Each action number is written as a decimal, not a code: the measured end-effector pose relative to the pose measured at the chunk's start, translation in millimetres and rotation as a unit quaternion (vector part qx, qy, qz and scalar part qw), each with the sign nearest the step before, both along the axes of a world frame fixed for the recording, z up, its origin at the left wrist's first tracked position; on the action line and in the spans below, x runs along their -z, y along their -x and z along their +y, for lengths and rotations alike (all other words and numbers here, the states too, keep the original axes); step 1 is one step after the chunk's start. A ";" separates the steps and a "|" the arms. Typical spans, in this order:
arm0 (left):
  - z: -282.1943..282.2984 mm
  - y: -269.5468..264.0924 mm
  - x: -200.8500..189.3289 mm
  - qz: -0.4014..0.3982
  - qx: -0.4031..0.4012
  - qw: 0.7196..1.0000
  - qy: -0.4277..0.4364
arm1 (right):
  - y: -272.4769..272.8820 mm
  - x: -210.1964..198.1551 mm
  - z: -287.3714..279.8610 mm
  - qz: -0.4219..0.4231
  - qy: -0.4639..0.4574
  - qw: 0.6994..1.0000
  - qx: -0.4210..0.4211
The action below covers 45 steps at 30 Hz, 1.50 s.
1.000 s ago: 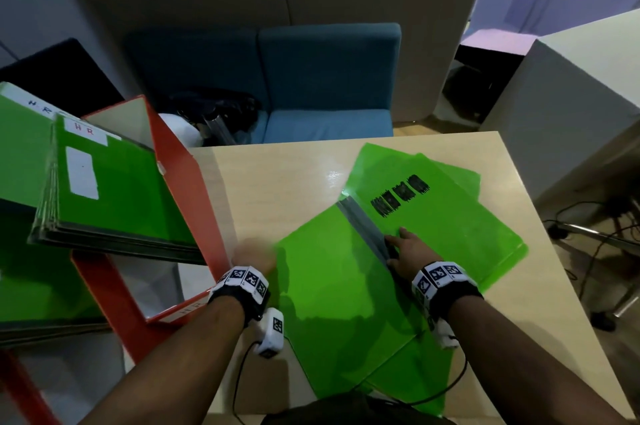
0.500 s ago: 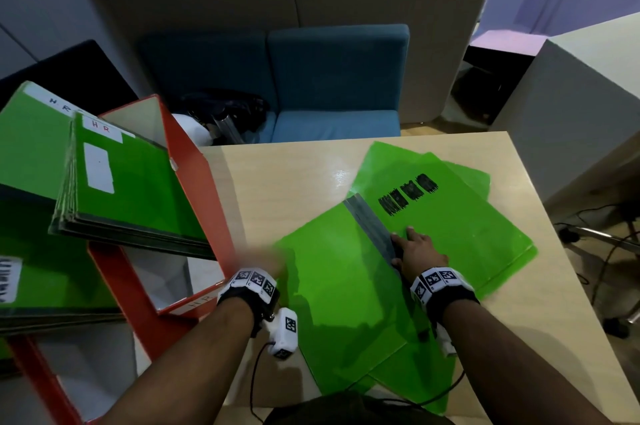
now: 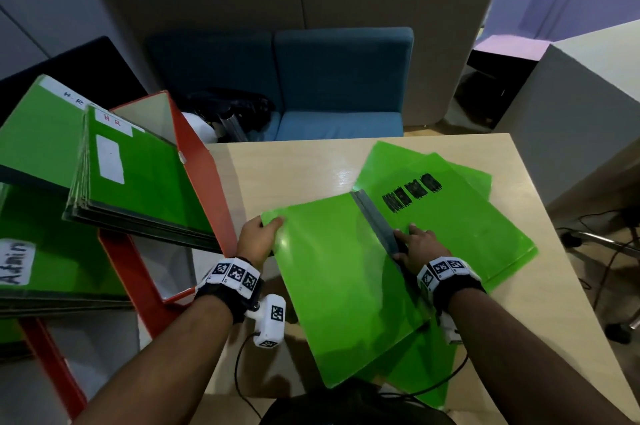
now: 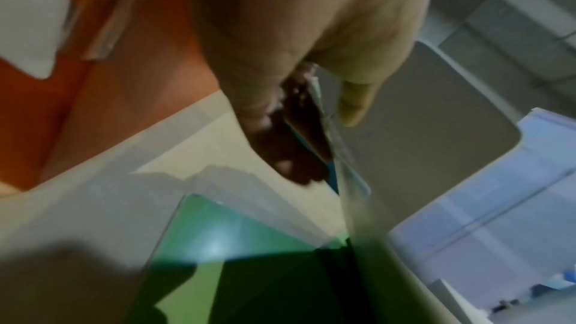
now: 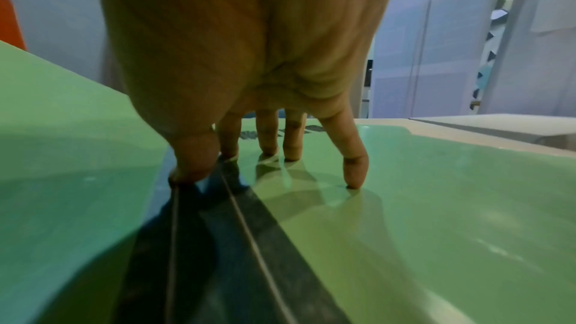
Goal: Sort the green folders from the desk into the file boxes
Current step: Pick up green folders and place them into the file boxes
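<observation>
Since a second ago the left hand (image 3: 257, 238) has raised the open green plastic folder's (image 3: 341, 289) cover, pinching its corner. The right hand (image 3: 417, 244) presses spread fingertips (image 5: 353, 171) beside the folder's grey spine. Next, likely: close it and carry it to the orange file boxes (image 3: 204, 182) left of the folder.

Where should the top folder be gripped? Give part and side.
Judging by its pose, grip the top folder at its raised left edge, from the left, where the left hand pinches it. The spine lies flat under the right hand.
</observation>
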<state>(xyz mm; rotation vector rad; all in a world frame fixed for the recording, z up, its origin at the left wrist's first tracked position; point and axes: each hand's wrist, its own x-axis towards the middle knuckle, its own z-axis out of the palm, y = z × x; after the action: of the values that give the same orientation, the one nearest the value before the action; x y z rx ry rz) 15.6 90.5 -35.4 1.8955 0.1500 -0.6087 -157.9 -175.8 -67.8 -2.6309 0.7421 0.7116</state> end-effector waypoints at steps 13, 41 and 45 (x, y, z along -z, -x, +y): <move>-90.4 57.0 -84.0 0.035 0.199 0.952 0.231 | 8.9 -161.9 46.0 -0.185 -0.288 0.939 -0.042; -93.9 36.6 -51.4 -0.144 0.015 0.977 0.156 | 35.8 -116.1 -37.2 -0.372 -0.116 0.910 0.143; -66.0 28.0 -76.8 -0.164 -0.005 0.966 0.201 | 5.3 -110.3 -25.2 -0.379 -0.141 0.905 0.132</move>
<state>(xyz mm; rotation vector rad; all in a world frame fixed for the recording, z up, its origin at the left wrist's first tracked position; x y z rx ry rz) -12.4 24.5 41.4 1.5697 -0.1680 -0.2821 -163.2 -201.0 42.5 -2.1968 0.6601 -0.2732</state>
